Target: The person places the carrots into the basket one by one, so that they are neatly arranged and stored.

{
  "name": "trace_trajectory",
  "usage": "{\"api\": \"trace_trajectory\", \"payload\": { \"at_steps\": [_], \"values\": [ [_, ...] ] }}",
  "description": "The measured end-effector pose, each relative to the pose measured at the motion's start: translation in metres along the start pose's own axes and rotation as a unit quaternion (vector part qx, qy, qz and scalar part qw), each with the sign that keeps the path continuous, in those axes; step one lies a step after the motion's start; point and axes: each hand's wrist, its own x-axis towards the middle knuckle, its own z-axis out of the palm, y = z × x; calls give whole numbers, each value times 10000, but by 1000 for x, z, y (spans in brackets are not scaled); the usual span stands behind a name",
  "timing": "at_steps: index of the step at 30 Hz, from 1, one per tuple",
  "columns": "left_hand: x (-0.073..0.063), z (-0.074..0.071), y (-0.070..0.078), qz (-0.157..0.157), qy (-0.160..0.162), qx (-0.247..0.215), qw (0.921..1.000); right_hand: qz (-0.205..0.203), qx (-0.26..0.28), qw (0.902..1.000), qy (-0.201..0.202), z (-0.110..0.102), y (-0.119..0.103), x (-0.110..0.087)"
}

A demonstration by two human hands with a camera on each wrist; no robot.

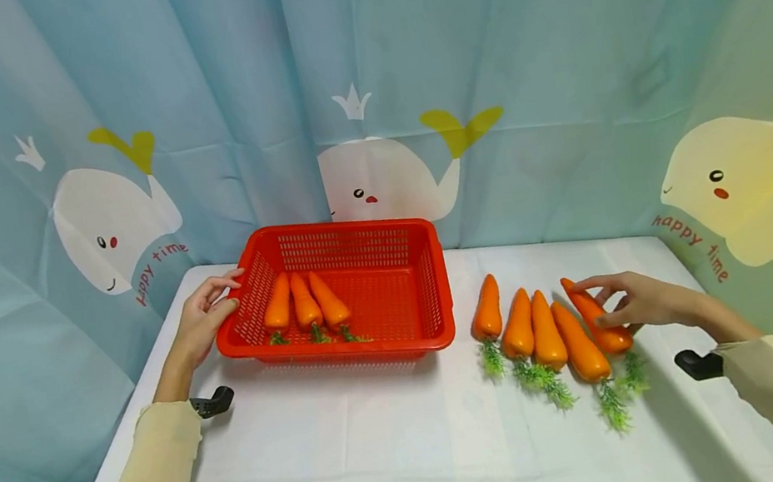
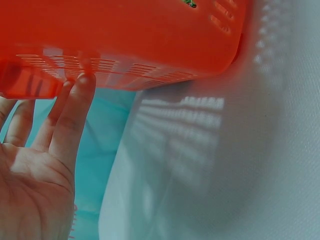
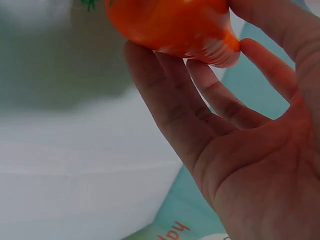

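At the right end of a row of carrots, my right hand [image 1: 642,301] pinches a glossy orange carrot [image 1: 610,339] between thumb and fingers. The right wrist view shows this carrot [image 3: 170,25] from below, its far side hidden. My left hand [image 1: 198,321] is at the left side of a red plastic basket [image 1: 387,291]. In the left wrist view, fairly straight fingers [image 2: 72,115] touch the slotted outer wall of the basket [image 2: 125,30]. Three carrots [image 1: 306,302] with green tops lie side by side in its left half.
Several more carrots [image 1: 547,333] lie on the white table [image 1: 389,451] right of the basket, their leafy tops [image 1: 614,407] toward me. A blue curtain [image 1: 548,13] with whale prints hangs behind and along both sides. Black wrist mounts [image 1: 698,364] stick out beside my sleeves.
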Motion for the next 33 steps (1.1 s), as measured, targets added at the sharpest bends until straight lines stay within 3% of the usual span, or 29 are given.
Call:
{"api": "trace_trajectory", "payload": {
  "at_steps": [6,12,19,25,33],
  "values": [
    [0,0,-1,-27,-16,52,10000,-381,-96,9978,537,-7,-11,-12],
    [-1,-1,-1,-19,-25,35,10000,-809,-123,9885,1273,-14,-18,-23],
    [-2,-2,-1,-18,-21,-59,10000,-941,483,9752,1944,-22,-23,-32],
    [-2,-2,0,11,3,-45,10000,-1343,1043,9640,2042,-25,-24,-31],
    [0,-1,1,-47,2,64,10000,-1076,851,9648,2243,-23,-27,-30]
  ]
}}
